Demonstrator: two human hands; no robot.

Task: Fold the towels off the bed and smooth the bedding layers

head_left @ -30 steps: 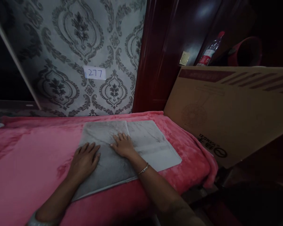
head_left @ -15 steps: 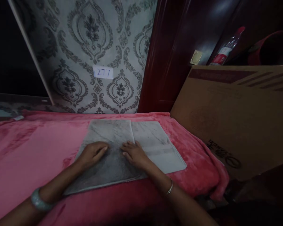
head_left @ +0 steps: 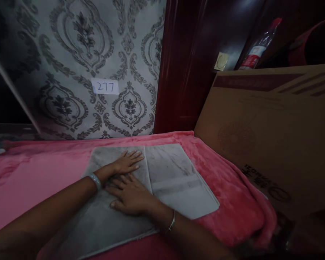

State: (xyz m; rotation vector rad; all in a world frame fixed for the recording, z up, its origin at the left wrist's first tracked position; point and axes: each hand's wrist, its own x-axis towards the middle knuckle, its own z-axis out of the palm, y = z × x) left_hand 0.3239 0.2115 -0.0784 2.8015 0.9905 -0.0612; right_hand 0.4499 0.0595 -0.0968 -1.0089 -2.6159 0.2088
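Observation:
A grey, plush-looking folded mat [head_left: 176, 164] lies on a pink blanket [head_left: 233, 202]. Its left panel overlaps the lighter right panel along a straight edge. My left hand [head_left: 128, 161] rests flat on the left panel near that edge, fingers spread. Just in front of it, my right hand [head_left: 131, 195] lies palm down on the same panel with its fingers apart, pointing left. The two hands are very close together; whether they touch, I cannot tell. Neither one grips anything.
A large cardboard box [head_left: 260, 126] stands at the right, with a red-capped plastic bottle [head_left: 256, 52] behind its top edge. Behind the blanket are patterned wallpaper with a paper label [head_left: 105, 86] reading 277 and a dark red wooden panel [head_left: 178, 72].
My left hand has moved right and farther back, its fingers now spread out. My right hand has shifted left across the mat. The view has swung slightly to the right.

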